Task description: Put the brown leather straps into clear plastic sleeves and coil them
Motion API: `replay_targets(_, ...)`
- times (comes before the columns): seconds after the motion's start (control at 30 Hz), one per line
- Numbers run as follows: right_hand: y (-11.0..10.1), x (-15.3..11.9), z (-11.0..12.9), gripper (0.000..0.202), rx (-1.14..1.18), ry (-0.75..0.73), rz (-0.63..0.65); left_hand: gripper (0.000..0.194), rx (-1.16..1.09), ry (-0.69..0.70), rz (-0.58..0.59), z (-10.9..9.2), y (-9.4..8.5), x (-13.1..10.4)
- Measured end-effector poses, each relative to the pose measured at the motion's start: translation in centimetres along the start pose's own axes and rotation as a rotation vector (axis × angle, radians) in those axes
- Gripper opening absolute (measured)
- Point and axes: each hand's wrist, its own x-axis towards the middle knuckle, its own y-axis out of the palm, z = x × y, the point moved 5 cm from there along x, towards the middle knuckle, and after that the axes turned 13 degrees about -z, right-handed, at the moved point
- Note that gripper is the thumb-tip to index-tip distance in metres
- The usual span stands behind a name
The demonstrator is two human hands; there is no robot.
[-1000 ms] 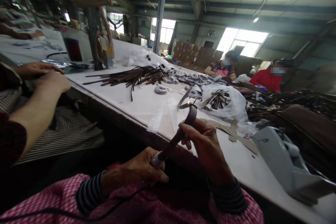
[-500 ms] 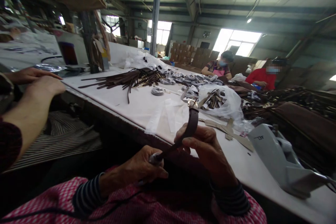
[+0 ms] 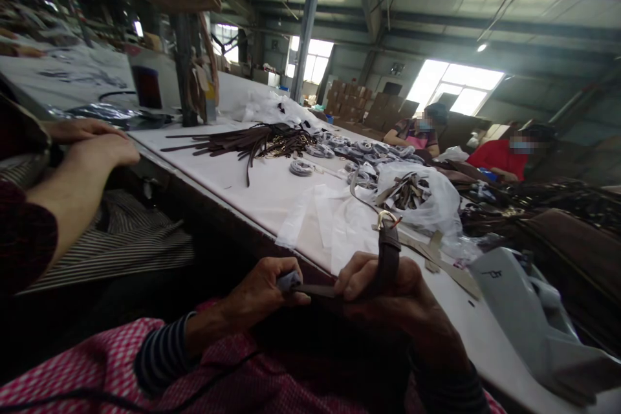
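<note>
A dark brown strap [image 3: 389, 252] with a gold-coloured buckle [image 3: 387, 218] at its raised end is gripped by my right hand [image 3: 407, 294]. Its fingers curl round the lower part, while the buckle end stands up above them. From there a narrow length of the strap runs across to my left hand [image 3: 264, 291], which is closed round a grey, rounded bundle [image 3: 289, 281]. Whether this bundle is part of the strap, I cannot make out. Both hands are in front of the table's near edge.
On the white table [image 3: 218, 184] are a pile of brown straps [image 3: 228, 142], grey coils [image 3: 301, 168], clear plastic sleeves [image 3: 310, 213], a plastic bag of strips [image 3: 417, 191] and a grey tape dispenser [image 3: 524, 317]. At left rests a co-worker's arm [image 3: 82, 181]. Two people sit across.
My right hand has moved right and lower, turning so the strap between the hands lies nearly level. My left hand keeps hold of the grey bundle. The view has swung slightly.
</note>
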Motion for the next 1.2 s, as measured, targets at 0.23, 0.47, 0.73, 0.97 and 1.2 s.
replay_targets(0.23,1.0,0.4,0.0,0.006,-0.078,0.028,0.002,0.036,-0.024,-0.085,0.089,0.7,0.2,-0.3)
replay_targets(0.47,0.9,1.1,-1.0,0.015,-0.03,0.176,-0.161,0.033,0.027,-0.006,0.092,0.1,0.2,-0.7)
replay_targets(0.73,2.6,2.0,-2.8,0.02,0.03,0.192,-0.198,0.03,-0.056,-0.041,0.207,-1.1,1.3,-0.4)
replay_targets(0.97,3.0,2.2,-5.0,0.029,0.087,0.241,-0.188,0.022,-0.115,-0.118,0.26,-1.9,2.7,0.6)
replay_targets(1.2,0.7,3.2,-7.0,0.03,0.363,0.204,-0.356,0.031,-0.137,-0.132,0.286,-2.9,2.8,0.4)
